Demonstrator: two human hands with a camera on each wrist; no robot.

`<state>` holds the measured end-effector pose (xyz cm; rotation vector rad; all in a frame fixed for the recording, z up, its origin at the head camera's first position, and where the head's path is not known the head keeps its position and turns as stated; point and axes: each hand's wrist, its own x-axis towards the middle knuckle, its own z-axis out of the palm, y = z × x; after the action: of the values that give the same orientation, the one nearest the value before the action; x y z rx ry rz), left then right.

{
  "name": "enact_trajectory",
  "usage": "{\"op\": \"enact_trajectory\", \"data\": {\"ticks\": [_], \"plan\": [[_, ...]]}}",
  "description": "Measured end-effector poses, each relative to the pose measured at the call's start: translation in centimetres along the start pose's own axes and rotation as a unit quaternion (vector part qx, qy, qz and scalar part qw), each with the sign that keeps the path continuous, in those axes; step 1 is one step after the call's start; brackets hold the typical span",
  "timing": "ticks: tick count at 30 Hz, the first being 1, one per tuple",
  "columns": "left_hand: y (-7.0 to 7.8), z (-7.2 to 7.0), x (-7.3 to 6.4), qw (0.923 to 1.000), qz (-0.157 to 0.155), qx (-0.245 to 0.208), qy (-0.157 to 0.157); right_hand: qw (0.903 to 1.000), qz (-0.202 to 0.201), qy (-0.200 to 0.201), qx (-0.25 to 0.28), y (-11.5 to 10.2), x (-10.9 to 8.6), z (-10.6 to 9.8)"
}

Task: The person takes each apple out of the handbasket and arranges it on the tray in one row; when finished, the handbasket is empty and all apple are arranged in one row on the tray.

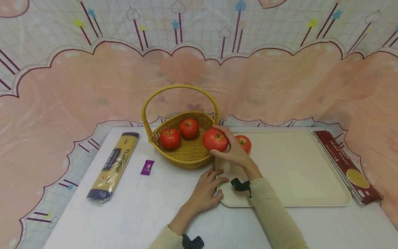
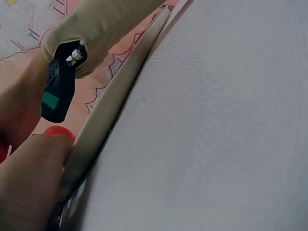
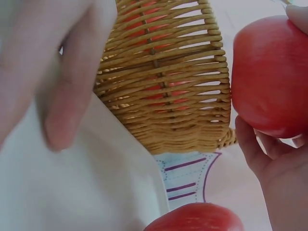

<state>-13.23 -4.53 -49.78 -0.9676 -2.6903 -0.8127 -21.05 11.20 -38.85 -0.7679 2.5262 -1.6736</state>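
My right hand (image 1: 235, 152) grips a red apple (image 1: 214, 140) between thumb and fingers, at the right rim of the yellow wicker basket (image 1: 188, 162). Close by in the right wrist view, the held apple (image 3: 272, 77) appears beside the basket's woven wall (image 3: 178, 101). Inside the basket sit two more apples, one at left (image 1: 169, 139) and one further back (image 1: 189, 128). Another apple (image 1: 243, 144) lies on the beige tray (image 1: 289, 166), partly behind my right hand. My left hand (image 1: 203, 193) rests at the tray's left edge, its fingers loosely spread.
On the left side lies a yellow spaghetti packet (image 1: 114, 166), with a small purple wrapped candy (image 1: 147, 167) nearer the basket. A dark red pasta packet (image 1: 346, 166) lies along the tray's right edge. Behind the white table (image 1: 130, 221) hangs a patterned cloth (image 1: 264, 86).
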Motion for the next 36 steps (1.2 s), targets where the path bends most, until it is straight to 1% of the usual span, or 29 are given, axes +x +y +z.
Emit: {"op": "enact_trajectory", "data": {"ticks": [5, 11, 13, 15, 20, 22, 25, 32, 36], "plan": [[0.0, 0.1, 0.0, 1.0000, 0.003, -0.002, 0.003, 0.9999, -0.006, 0.013, -0.003, 0.2, -0.7, -0.1], [-0.1, 0.1, 0.1, 1.0000, 0.000, -0.008, 0.001, 0.9993, -0.027, 0.025, -0.011, 0.4, -1.2, -0.2], [-0.1, 0.1, 0.1, 0.9999, -0.002, -0.011, -0.001, 0.9987, -0.039, 0.029, -0.014, 0.7, -1.3, -0.3], [-0.1, 0.1, 0.1, 0.9999, -0.005, -0.012, -0.002, 0.9984, -0.042, 0.035, -0.012, 1.4, -1.3, -0.3], [0.0, 0.0, 0.1, 0.9999, -0.004, -0.011, -0.003, 0.9980, -0.036, 0.052, -0.009, 3.5, -1.1, -0.3], [0.0, 0.0, 0.1, 1.0000, -0.003, -0.009, -0.002, 0.9977, -0.037, 0.055, -0.010, 3.8, -1.1, -0.3], [-0.1, -0.1, 0.1, 1.0000, -0.001, -0.009, -0.003, 0.9975, -0.031, 0.063, -0.010, 3.9, -1.2, -0.4], [0.0, 0.0, 0.1, 0.9999, 0.000, -0.010, 0.002, 0.9960, 0.004, 0.086, -0.023, 3.8, -1.4, -1.2], [-0.1, 0.1, 0.1, 0.9999, -0.003, -0.016, 0.003, 0.9950, 0.002, 0.097, -0.020, 3.1, -1.6, -1.8]]}}
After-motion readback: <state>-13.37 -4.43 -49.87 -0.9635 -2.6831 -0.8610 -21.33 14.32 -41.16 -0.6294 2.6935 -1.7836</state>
